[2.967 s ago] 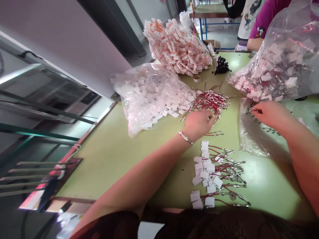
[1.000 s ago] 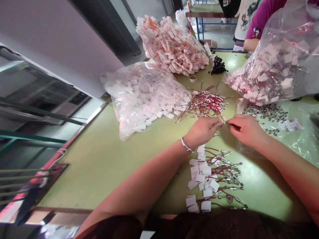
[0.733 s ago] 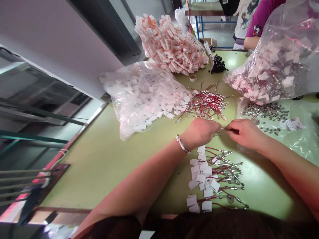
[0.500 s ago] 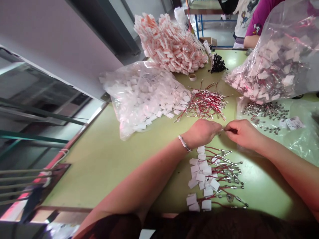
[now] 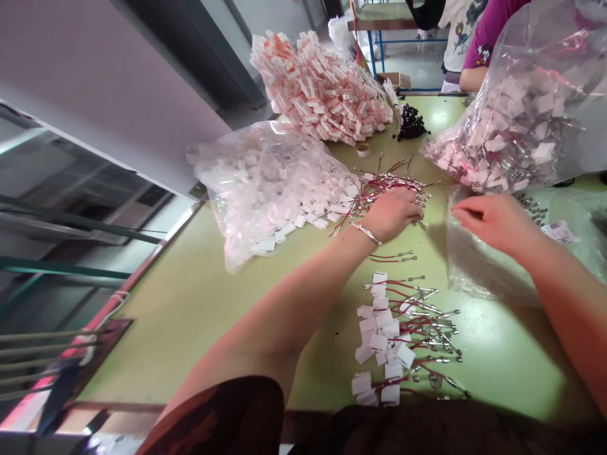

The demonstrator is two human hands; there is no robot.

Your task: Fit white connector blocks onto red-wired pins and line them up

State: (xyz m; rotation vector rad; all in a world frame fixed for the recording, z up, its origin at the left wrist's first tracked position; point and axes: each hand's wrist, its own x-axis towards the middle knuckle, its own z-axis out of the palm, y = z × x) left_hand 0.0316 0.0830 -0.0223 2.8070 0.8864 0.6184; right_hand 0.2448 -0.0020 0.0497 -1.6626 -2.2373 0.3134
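Fingers of left hand point(image 5: 391, 215) reach red wires point(image 5: 367, 199) toward table point(image 5: 180, 303) far edge, right hand point(image 5: 497, 221) over plastic bag point(image 5: 478, 272). Probably pickup time, can't tell either grip.

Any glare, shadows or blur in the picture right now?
In the head view, glare whitens the green tabletop toward the right, and glints streak the upper-right plastic bag; also in the head view, a shadow lies below the right hand, which looks soft, perhaps from motion.

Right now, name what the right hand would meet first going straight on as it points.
Likely the left hand, at the pile of red wires, though their relative heights are unclear.
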